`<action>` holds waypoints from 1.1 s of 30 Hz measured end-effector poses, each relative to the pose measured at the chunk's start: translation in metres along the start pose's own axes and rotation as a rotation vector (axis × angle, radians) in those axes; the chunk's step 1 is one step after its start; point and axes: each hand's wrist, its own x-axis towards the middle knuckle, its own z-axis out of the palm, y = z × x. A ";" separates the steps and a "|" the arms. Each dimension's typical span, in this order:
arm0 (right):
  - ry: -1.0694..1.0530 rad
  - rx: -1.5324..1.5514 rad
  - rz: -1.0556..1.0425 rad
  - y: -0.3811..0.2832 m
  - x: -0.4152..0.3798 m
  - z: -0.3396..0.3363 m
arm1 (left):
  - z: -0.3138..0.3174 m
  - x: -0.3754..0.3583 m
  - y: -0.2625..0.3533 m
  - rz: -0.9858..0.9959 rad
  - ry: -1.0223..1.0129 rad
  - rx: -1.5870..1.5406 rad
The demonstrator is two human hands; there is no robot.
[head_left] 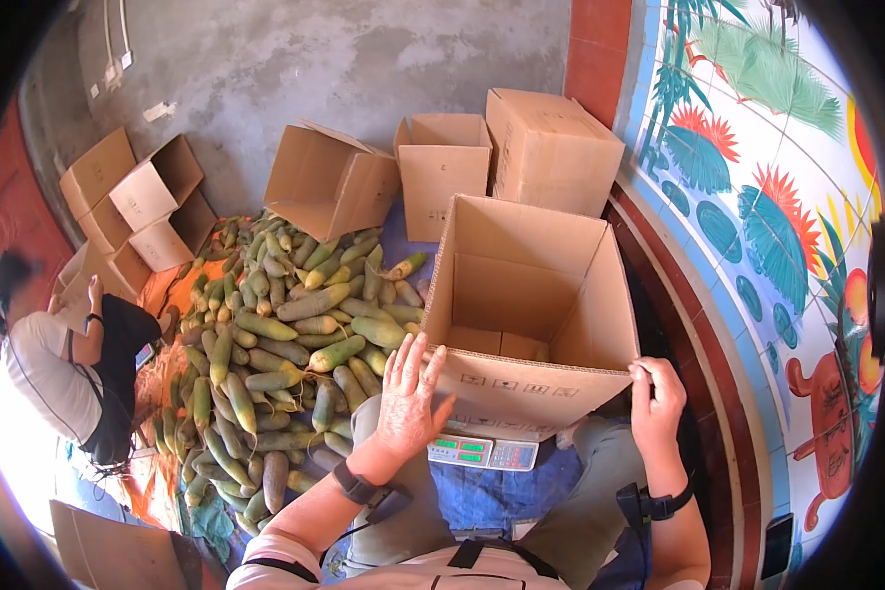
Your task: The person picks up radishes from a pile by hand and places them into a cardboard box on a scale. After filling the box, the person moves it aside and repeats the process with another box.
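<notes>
A large open cardboard box (526, 295) stands in front of me, its flaps not showing upright; its inside looks bare apart from a small pale patch low down. Beneath its near side is a digital scale (482, 452) with lit green figures. My left hand (410, 398) lies against the box's near left side, fingers stretched and slightly apart. At the near right corner, my right hand (657, 393) pinches the top edge of the box between thumb and fingers. To the left lies a big heap of long green radishes (285, 354), reaching close to my left hand.
Other cardboard boxes stand along the back wall: a tilted open one (334, 182), an upright open one (444, 187) and a closed one (551, 147). More boxes (152, 202) are stacked at left. A person (64, 364) sits beside the heap. A tiled, painted wall (747, 226) borders the right.
</notes>
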 end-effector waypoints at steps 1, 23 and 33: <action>0.020 -0.022 0.031 0.005 -0.007 -0.005 | 0.000 0.000 0.001 -0.005 0.004 -0.002; -0.162 -0.307 0.074 0.075 -0.081 -0.007 | 0.007 0.003 0.008 -0.031 0.074 -0.037; -0.202 -0.309 0.099 0.080 -0.086 -0.012 | -0.038 -0.036 -0.060 -0.330 0.276 0.058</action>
